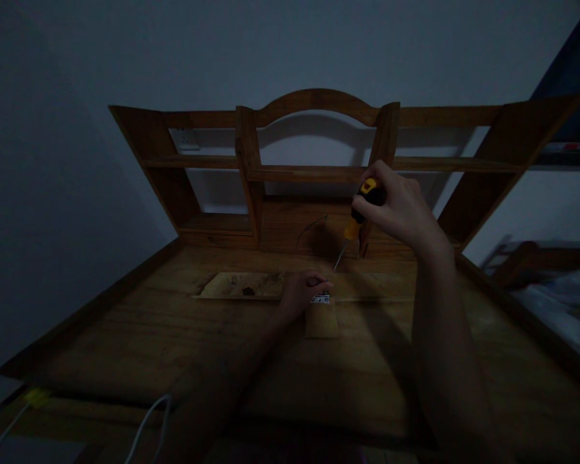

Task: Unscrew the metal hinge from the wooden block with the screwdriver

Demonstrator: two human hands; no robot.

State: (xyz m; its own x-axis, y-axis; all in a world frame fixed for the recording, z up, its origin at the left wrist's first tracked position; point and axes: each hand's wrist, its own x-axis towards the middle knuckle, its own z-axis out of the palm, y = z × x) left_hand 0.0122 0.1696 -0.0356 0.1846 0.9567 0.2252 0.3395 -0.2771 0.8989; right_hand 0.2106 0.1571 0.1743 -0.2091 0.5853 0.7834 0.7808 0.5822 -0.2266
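My right hand [400,207] is closed round the black and yellow handle of a screwdriver [356,219], whose thin shaft slants down to the left, its tip in the air above the desk. My left hand [303,290] rests on the wooden desk [125,335] with its fingers curled over a small metal hinge [320,298] on top of a small wooden block [321,319]. The screwdriver tip hangs a little above and right of the hinge, not touching it.
A flat wooden strip [241,285] lies left of my left hand. A wooden hutch with shelves [314,171] stands at the desk's back against a pale wall. A white cable [147,419] and a yellow tag [36,396] lie at the near left edge. The room is dim.
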